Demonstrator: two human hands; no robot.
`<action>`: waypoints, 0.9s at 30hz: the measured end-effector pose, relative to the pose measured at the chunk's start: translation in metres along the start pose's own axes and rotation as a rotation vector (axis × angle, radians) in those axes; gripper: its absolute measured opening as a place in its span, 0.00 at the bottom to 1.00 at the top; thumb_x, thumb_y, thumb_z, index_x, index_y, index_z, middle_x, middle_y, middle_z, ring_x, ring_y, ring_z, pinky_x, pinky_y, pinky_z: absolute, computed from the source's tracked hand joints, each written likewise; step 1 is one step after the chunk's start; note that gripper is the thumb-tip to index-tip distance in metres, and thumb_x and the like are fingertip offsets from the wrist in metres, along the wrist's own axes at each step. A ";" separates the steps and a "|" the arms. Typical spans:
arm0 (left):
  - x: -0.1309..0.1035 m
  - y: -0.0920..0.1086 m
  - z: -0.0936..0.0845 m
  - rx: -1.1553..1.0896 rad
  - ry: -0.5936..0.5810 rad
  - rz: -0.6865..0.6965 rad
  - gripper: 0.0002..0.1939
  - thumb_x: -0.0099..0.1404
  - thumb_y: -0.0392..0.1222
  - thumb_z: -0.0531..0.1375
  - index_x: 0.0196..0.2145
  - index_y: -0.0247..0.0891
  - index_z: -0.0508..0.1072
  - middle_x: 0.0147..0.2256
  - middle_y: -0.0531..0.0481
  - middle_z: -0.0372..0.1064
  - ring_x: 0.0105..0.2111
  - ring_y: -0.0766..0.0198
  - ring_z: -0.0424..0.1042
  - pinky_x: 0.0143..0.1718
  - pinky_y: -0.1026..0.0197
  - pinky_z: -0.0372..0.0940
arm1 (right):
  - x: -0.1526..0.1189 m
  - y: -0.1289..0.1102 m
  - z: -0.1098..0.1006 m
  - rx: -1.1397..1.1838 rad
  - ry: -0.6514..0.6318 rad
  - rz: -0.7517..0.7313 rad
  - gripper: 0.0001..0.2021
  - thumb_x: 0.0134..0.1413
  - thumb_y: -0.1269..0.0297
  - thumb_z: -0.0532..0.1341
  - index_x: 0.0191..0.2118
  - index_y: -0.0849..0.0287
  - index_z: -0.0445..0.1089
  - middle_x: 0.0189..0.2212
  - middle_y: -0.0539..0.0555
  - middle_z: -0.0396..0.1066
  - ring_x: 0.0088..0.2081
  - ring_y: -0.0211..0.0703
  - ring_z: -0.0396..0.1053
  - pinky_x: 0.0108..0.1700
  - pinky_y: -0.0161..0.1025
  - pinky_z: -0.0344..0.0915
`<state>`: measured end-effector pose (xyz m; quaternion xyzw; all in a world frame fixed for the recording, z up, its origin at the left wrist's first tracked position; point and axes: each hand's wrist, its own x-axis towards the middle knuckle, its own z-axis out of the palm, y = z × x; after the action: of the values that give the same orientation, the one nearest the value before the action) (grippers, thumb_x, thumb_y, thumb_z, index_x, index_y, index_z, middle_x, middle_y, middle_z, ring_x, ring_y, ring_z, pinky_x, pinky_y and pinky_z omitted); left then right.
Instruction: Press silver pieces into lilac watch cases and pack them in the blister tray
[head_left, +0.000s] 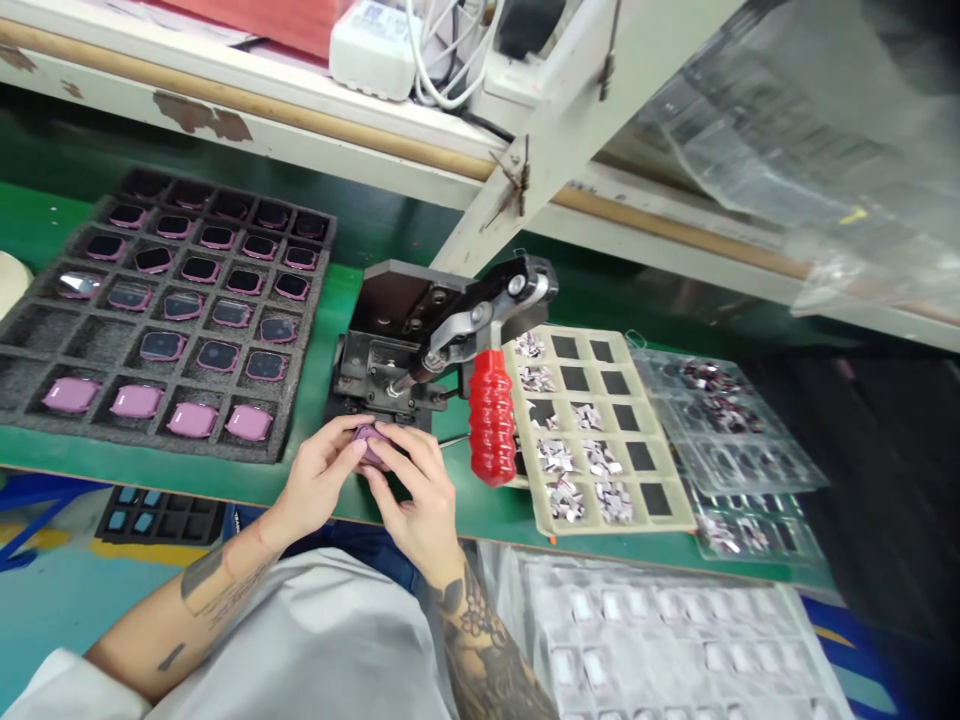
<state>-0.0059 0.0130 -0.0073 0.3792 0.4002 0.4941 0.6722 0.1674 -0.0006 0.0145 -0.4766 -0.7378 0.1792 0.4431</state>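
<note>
A purple watch case (367, 436) is pinched between my two hands at the bench's front edge. My left hand (321, 474) grips it from the left, thumb on its top. From the other side, my right hand (418, 492) closes fingers and thumb on it. Much of the case is hidden by my fingers. Just beyond my hands stands a black toggle-clamp fixture (390, 375) with a red handle (492, 425) upright on its right. A dark foam tray (281, 440) to the left holds more purple watch cases, some with black screens up.
A cream compartment tray (679, 500) of small white pieces sits right of the fixture. Clear plastic trays (787, 460) overlap the bench beyond it. A bagged tray of parts (660, 640) lies low at right. A slanted white post (555, 150) and shelf rise behind.
</note>
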 end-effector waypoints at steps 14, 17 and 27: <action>-0.006 -0.004 -0.009 0.174 -0.069 0.081 0.18 0.80 0.53 0.64 0.58 0.39 0.81 0.55 0.39 0.84 0.48 0.51 0.87 0.53 0.51 0.82 | 0.006 -0.004 -0.001 0.191 0.069 0.284 0.06 0.74 0.64 0.66 0.47 0.55 0.81 0.49 0.59 0.82 0.52 0.49 0.81 0.57 0.49 0.79; -0.010 -0.001 -0.007 0.312 0.009 0.165 0.12 0.79 0.49 0.66 0.52 0.42 0.85 0.44 0.45 0.87 0.40 0.56 0.87 0.46 0.58 0.81 | 0.002 -0.006 0.001 0.106 0.064 0.237 0.07 0.75 0.64 0.63 0.47 0.55 0.80 0.47 0.59 0.82 0.51 0.51 0.80 0.56 0.51 0.79; -0.009 -0.003 -0.004 0.249 0.081 0.167 0.15 0.79 0.50 0.65 0.55 0.39 0.85 0.36 0.47 0.87 0.30 0.57 0.87 0.35 0.59 0.81 | 0.042 -0.004 -0.046 -0.171 0.427 0.010 0.24 0.78 0.43 0.56 0.60 0.56 0.77 0.57 0.66 0.74 0.63 0.66 0.75 0.61 0.67 0.78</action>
<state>-0.0098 0.0045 -0.0101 0.4712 0.4523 0.5100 0.5597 0.1969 0.0265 0.0630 -0.5432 -0.6374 0.0136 0.5463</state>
